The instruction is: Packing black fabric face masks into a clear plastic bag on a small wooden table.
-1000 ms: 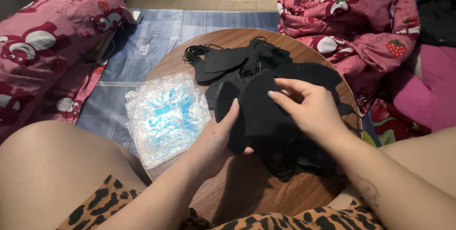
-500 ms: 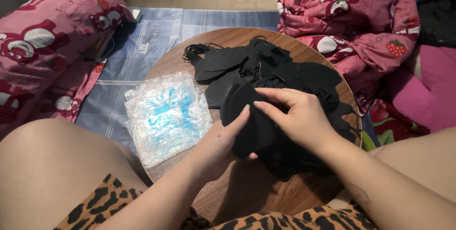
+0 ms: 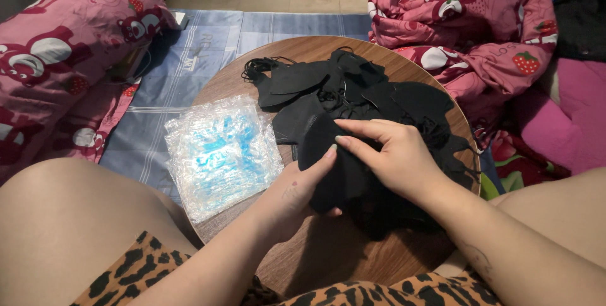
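Both hands work one black face mask from the pile, left hand gripping beneath, right hand pinching its top edge; separating it cleanly seems next.

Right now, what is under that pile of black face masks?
The black face masks lie on a round wooden table. Its top shows around them; anything beneath the pile is hidden.

Home living space at floor level: pink printed bedding, blue floor mat, low round wooden table.
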